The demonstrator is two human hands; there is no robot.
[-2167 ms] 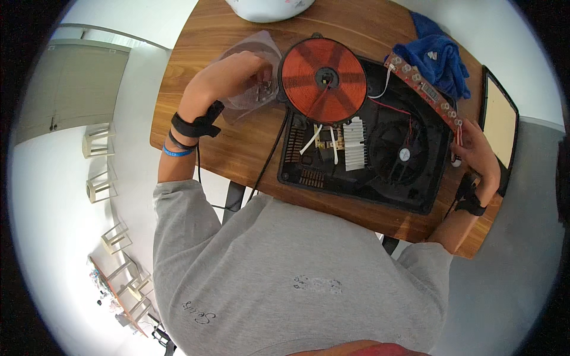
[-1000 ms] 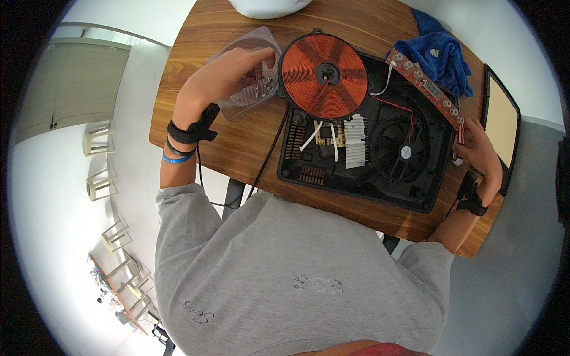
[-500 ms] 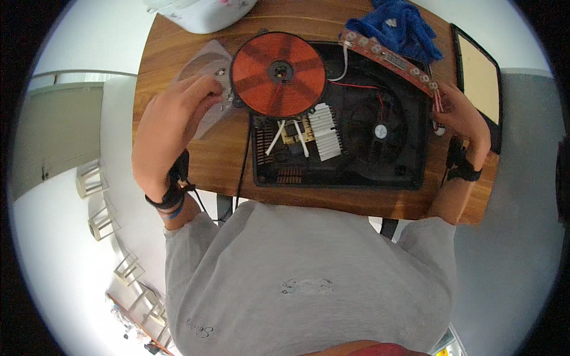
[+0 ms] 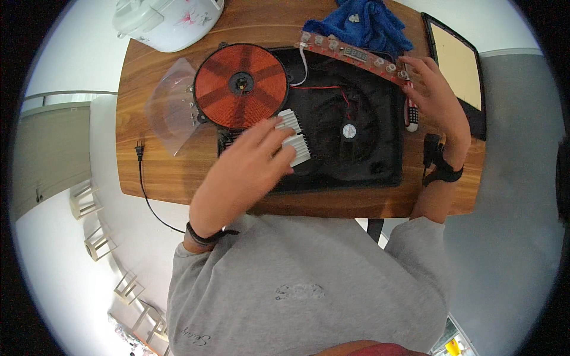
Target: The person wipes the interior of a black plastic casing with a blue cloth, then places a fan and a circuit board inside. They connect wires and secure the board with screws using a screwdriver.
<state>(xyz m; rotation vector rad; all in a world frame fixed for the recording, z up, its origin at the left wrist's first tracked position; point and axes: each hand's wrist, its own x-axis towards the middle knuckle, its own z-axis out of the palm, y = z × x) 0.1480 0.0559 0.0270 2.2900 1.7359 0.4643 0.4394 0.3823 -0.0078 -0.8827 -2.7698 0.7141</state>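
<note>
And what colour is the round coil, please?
The coil is reddish orange, clearest in the head view.

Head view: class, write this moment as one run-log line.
Left hand: over heat sink, contact unclear | Right hand: at right end of board | Coil: over upper-left corner of case | Towel: beyond board

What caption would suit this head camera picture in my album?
Left hand over a silver heatsink, right hand at a red circuit board, an orange coil nearby.

Heat sink point(image 4: 301, 153) partly hidden (left hand point(image 4: 246, 166) blurred); white appliance point(image 4: 172, 25) cropped at top.
</note>
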